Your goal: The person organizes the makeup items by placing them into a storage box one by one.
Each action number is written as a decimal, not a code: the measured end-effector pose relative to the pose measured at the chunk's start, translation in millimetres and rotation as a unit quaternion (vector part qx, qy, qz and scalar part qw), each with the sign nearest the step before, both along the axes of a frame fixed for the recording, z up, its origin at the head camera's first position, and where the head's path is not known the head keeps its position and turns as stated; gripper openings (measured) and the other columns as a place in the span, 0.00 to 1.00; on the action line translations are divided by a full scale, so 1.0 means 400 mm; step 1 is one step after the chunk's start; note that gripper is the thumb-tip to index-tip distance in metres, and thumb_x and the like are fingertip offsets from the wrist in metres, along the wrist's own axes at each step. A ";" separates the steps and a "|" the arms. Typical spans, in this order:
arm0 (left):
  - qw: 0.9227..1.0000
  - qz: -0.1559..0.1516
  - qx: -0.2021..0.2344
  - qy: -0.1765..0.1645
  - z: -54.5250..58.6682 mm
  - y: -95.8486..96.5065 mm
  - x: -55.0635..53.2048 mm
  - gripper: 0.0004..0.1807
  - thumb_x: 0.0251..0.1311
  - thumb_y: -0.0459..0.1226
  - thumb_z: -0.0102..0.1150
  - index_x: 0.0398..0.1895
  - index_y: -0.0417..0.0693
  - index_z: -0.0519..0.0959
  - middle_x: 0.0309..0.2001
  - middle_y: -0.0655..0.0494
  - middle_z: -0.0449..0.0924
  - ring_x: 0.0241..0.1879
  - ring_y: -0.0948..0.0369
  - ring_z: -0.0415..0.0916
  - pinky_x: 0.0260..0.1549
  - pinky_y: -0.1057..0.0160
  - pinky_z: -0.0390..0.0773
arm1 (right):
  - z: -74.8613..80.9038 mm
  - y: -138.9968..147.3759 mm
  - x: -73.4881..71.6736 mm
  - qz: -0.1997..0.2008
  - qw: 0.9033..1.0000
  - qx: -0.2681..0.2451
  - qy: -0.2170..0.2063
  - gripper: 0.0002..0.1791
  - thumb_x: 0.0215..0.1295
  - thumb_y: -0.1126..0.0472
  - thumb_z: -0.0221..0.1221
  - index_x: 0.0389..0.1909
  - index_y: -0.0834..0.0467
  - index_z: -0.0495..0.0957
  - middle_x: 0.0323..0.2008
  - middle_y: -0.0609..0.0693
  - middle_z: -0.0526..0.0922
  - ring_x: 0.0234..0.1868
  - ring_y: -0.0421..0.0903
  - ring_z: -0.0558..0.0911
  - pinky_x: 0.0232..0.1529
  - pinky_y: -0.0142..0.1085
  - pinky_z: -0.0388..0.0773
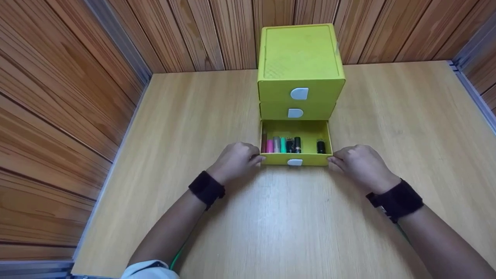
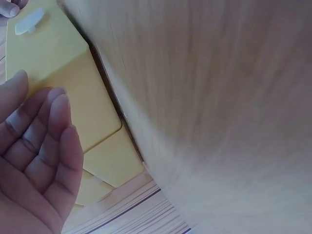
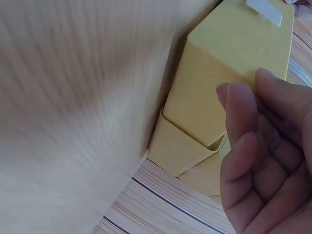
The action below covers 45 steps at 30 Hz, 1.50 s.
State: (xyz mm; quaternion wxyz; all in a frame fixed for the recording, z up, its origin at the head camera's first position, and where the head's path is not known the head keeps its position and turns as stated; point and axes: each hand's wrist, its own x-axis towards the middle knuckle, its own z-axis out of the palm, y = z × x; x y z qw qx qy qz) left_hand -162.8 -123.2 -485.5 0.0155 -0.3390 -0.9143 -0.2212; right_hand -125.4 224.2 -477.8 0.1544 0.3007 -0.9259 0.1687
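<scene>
A yellow-green drawer cabinet (image 1: 302, 52) stands at the back of the table, its bottom drawer (image 1: 310, 159) pulled out. Inside lie several small tubes and bottles, among them a pink tube (image 1: 270, 146), a green tube (image 1: 283, 145) and a black bottle (image 1: 321, 147) apart on the right. My left hand (image 1: 236, 161) pinches the drawer's front left corner, thumb toward the front face. At the front right corner my right hand (image 1: 360, 164) does the same. Both wrist views show curled fingers (image 2: 61, 117) and fingers (image 3: 241, 112) by the drawer's sides; the exact contact is partly hidden.
The upper two drawers, with white handles (image 1: 299, 93), are closed. Wooden plank walls (image 1: 232, 35) rise behind and to the left of the light wood table (image 1: 174, 116). A metal rail (image 1: 112, 155) runs along its left edge.
</scene>
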 end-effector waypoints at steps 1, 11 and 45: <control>1.000 0.003 0.001 -0.006 0.002 0.002 -0.007 0.15 0.66 0.44 0.60 0.22 0.48 0.80 0.20 0.63 0.73 0.21 0.65 0.70 0.23 0.68 0.72 | 0.000 -0.001 -0.005 -0.005 1.000 0.001 0.000 0.10 0.57 0.64 0.69 0.19 0.60 0.82 0.18 0.48 0.82 0.19 0.45 0.81 0.19 0.42 0.77; 0.999 0.041 -0.008 -0.017 0.005 0.025 -0.076 0.17 0.67 0.46 0.59 0.21 0.48 0.78 0.19 0.63 0.71 0.20 0.66 0.67 0.21 0.68 0.68 | 0.000 -0.006 -0.063 -0.043 0.999 0.000 -0.005 0.13 0.62 0.62 0.66 0.19 0.61 0.81 0.16 0.48 0.79 0.17 0.45 0.77 0.18 0.42 0.75; 0.983 0.179 -0.001 0.029 -0.008 0.068 -0.151 0.20 0.66 0.49 0.60 0.18 0.50 0.80 0.15 0.62 0.70 0.17 0.63 0.64 0.18 0.64 0.65 | -0.024 -0.038 -0.174 -0.109 0.992 -0.031 0.051 0.15 0.62 0.64 0.65 0.17 0.65 0.81 0.11 0.51 0.74 0.13 0.48 0.72 0.13 0.46 0.71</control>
